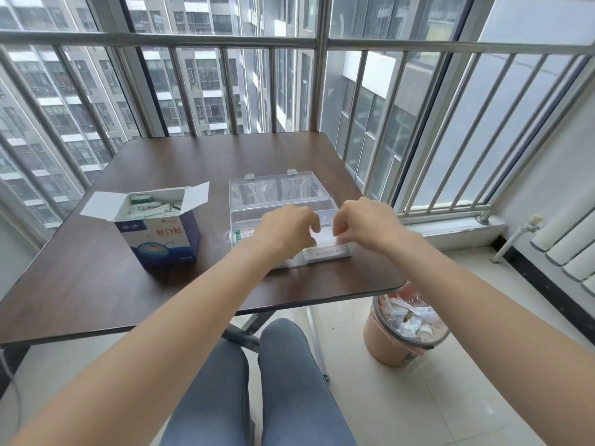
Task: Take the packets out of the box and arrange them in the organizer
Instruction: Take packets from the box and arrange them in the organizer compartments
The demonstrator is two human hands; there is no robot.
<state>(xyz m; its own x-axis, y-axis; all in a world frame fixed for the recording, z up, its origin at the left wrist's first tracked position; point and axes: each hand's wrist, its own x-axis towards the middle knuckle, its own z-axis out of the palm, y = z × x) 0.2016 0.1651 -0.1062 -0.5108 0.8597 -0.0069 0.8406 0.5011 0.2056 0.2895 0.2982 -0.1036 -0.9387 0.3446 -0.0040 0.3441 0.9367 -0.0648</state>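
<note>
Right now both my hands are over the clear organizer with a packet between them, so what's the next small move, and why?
Probably lower the packet flat into the organizer compartment beneath it and let go. The left hand and right hand pinch its ends just above the near section, and the open box to the left still holds more packets to fetch.

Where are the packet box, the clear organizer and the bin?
Box (pixel 161 239): head view, on its printed front face.
Organizer (pixel 277 191): head view, on its open clear lid.
Bin (pixel 383 344): head view, on its pink outer wall, on the floor by the table.
</note>
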